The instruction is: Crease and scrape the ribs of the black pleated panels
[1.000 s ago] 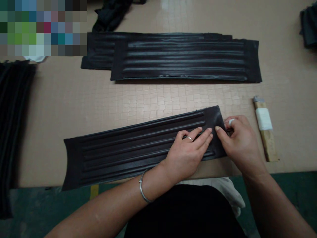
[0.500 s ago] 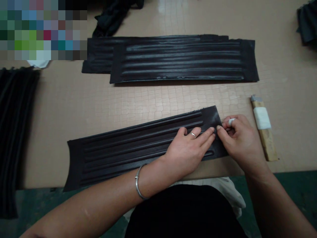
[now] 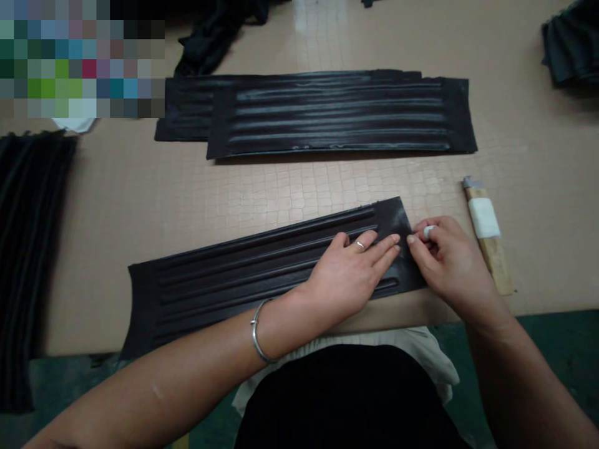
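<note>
A dark, ridged leather-like panel (image 3: 262, 255) lies aslant on the table in front of me, its near left corner reaching the table edge. My left hand (image 3: 350, 268) rests on its right part, fingers stretched out and pointing right, a ring on one finger. At the panel's right end, my right hand (image 3: 444, 255) pinches the edge between thumb and curled fingers. White tape is wrapped round one of its fingers. The fingertips beneath the edge are partly hidden.
Behind lie more ridged dark panels (image 3: 337, 115), overlapping. A wooden-handled tool (image 3: 486, 231) with white wrapping lies right of my right hand. A stack of dark ridged pieces (image 3: 32, 249) hangs over the left edge. Another dark bundle (image 3: 571, 53) sits far right on the tan table (image 3: 140, 193).
The view has shifted slightly, so things on the right appear a little further left. Both hands keep nearly the same place on the panel.
</note>
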The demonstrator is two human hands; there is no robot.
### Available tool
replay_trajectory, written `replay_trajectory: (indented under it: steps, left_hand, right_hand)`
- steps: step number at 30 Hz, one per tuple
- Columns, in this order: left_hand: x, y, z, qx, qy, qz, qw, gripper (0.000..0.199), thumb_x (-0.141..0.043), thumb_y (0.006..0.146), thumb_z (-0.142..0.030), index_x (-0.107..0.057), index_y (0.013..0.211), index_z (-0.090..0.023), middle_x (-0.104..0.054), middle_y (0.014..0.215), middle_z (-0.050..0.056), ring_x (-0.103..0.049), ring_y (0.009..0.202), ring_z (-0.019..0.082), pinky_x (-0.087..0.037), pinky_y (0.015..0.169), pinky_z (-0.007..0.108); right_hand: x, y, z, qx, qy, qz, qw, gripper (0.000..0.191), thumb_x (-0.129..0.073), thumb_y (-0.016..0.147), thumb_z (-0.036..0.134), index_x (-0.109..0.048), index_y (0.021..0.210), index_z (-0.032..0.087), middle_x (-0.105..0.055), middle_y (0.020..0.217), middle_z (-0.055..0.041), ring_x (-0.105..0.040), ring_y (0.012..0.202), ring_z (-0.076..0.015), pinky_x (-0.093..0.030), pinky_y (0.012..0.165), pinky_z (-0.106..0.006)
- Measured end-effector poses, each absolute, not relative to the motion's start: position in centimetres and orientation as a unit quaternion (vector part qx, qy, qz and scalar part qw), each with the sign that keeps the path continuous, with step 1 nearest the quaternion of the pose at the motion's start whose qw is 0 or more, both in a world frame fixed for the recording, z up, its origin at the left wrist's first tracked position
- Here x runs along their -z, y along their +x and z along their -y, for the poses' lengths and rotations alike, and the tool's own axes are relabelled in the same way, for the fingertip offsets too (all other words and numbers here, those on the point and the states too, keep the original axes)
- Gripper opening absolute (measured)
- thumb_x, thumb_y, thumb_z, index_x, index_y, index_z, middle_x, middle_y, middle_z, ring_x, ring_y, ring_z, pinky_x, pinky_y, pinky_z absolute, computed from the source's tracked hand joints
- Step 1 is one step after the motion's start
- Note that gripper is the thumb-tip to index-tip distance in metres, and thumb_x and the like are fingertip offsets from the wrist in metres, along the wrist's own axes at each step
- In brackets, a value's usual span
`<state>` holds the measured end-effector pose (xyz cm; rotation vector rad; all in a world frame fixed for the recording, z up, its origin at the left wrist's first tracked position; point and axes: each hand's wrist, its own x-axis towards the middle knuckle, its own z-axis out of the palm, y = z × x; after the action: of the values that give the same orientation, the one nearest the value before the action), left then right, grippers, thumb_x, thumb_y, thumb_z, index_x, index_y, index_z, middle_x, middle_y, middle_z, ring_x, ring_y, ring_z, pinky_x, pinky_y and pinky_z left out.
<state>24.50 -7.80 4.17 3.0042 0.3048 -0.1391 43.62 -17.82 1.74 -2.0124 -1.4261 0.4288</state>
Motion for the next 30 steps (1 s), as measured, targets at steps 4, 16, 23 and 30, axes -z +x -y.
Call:
replay_trajectory:
  steps: [4,16,23,30]
  left_hand:
    - [-4.0,24.2,7.4,0.037,0.992,-0.092,0.080,0.046,-0.038,0.108,-0.021,-0.049,0.152,-0.024,-0.040,0.166,-0.001,-0.048,0.136,0.026,-0.043,0.084,0.042]
    - [-4.3,24.3,7.2,0.046,0.992,-0.069,0.096,0.044,-0.046,0.107,-0.024,-0.054,0.149,-0.028,-0.041,0.166,0.005,-0.048,0.136,0.029,-0.041,0.085,0.042]
    - [-4.6,24.3,7.2,0.060,0.991,-0.073,0.098,0.044,-0.044,0.107,-0.024,-0.052,0.151,-0.028,-0.040,0.166,0.005,-0.047,0.136,0.029,-0.040,0.085,0.042]
    - [-4.6,24.4,7.4,0.061,0.991,-0.074,0.091,0.045,-0.043,0.107,-0.024,-0.051,0.152,-0.028,-0.040,0.166,0.004,-0.048,0.134,0.028,-0.043,0.085,0.044]
  right_hand:
    - [-2.2,43.6,20.0,-0.190,-0.761,0.547,0.292,0.021,-0.057,0.096,0.035,-0.059,0.080,0.021,-0.061,0.095,-0.0077,-0.062,0.083,-0.0201,-0.048,0.068,-0.034]
    - [-1.2,42.8,20.0,-0.148,-0.790,0.525,0.280,0.025,-0.063,0.089,0.040,-0.049,0.075,0.025,-0.058,0.091,-0.0081,-0.059,0.080,-0.0241,-0.049,0.075,-0.043]
    - [-1.2,43.0,20.0,-0.158,-0.795,0.527,0.256,0.023,-0.062,0.088,0.039,-0.049,0.076,0.024,-0.057,0.093,-0.0079,-0.058,0.079,-0.0235,-0.046,0.070,-0.040]
    - [-1.3,42.9,20.0,-0.162,-0.801,0.517,0.254,0.019,-0.061,0.087,0.036,-0.050,0.078,0.024,-0.057,0.093,-0.0076,-0.054,0.073,-0.0210,-0.044,0.063,-0.038]
